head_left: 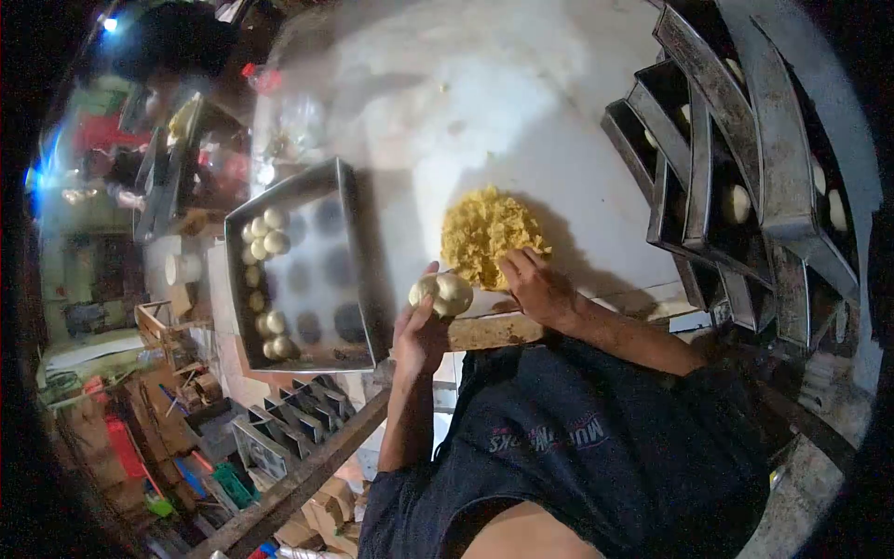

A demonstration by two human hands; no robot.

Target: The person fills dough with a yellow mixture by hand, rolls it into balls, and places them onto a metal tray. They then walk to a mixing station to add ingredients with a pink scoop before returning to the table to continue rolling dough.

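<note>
My left hand (421,326) is closed around pale, smooth dough balls (453,294), seemingly two pressed side by side, just above the table's near edge. A heap of yellow crumbly filling (486,231) lies on the white tabletop. At the heap's lower right side, my right hand (538,287) has its fingers curled into the crumbs, pinching some; how much it holds is hidden. To the left stands a square metal tray (358,270) with several more dough balls (270,240) along its left side.
Stacked long metal tins (717,93), several with pale dough inside, stand on the table's right side. The wooden table edge (494,332) runs close to my body. Small metal moulds (298,415) sit lower left. A person (177,56) is at the upper left.
</note>
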